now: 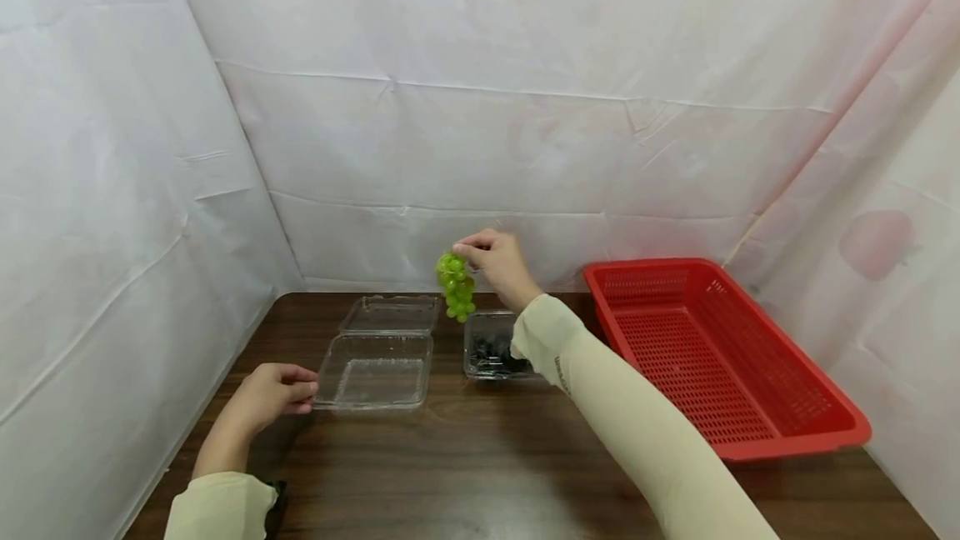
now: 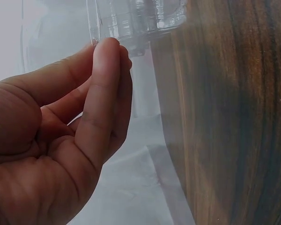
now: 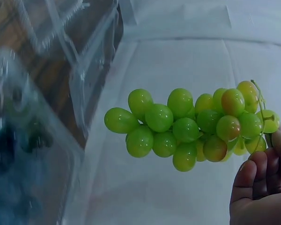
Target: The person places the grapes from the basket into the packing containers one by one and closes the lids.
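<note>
A bunch of green grapes (image 1: 456, 286) hangs from my right hand (image 1: 498, 265), which pinches it by the stem at the top. In the right wrist view the grapes (image 3: 182, 124) show a few reddish berries near the stem. At the left, a clear plastic clamshell box (image 1: 378, 382) lies with its lid raised behind it and nothing inside. My left hand (image 1: 273, 398) pinches the near left corner of this box between thumb and fingers. In the left wrist view only the corner of the box (image 2: 140, 18) shows above the fingertips.
A second clear box (image 1: 480, 365) with dark contents, perhaps dark grapes, stands right of the first, partly behind my right sleeve. A red perforated plastic basket (image 1: 675, 365) sits on the right of the brown wooden table (image 1: 450, 473). White sheeting (image 1: 487, 140) walls the back and sides.
</note>
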### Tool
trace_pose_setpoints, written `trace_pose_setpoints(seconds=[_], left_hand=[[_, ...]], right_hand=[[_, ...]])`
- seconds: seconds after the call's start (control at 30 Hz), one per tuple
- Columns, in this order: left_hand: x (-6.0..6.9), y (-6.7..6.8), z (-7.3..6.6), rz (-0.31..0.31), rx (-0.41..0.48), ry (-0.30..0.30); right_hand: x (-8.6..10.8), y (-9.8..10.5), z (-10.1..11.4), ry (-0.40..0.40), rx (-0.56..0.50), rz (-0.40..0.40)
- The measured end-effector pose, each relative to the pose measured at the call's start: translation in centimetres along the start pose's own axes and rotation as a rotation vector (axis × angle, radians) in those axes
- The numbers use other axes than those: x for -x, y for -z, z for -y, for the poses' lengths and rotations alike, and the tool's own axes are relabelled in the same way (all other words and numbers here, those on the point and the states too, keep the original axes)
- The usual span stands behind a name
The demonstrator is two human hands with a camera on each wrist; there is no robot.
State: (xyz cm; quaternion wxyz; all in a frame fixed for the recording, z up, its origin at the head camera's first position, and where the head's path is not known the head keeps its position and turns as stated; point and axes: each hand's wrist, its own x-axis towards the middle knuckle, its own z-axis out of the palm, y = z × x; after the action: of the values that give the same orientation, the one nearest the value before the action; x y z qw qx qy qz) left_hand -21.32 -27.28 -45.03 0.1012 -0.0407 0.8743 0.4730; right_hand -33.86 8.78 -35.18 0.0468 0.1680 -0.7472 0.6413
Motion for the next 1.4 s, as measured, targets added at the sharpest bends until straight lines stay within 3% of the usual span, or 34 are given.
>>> trace_pose_setpoints(seconds=[0.4, 0.67, 0.97, 1.1, 1.4], left_hand=[[0.3, -0.6, 0.3, 0.006, 0.016, -0.008], [0.5, -0.4, 0.0, -0.008, -0.001, -0.013], [0.5, -0.4, -0.2, -0.012, -0.026, -0.013], [0.3, -0.6, 0.0, -0.009, -0.022, -0.016], [0.3, -0.6, 0.2, -0.013, -0.007, 0.000]], right_hand=[[1.5, -5.7, -1.0, -0.054, 0.052, 0.108], [2.0, -7.8, -2.6, -0.015, 0.135, 0.171], [2.5, -10.5, -3.9, 0.013, 0.295, 0.148], [3.2, -11.8, -4.1, 0.013, 0.306, 0.146], [5.0, -14.2, -5.0, 0.034, 0.325, 0.248]])
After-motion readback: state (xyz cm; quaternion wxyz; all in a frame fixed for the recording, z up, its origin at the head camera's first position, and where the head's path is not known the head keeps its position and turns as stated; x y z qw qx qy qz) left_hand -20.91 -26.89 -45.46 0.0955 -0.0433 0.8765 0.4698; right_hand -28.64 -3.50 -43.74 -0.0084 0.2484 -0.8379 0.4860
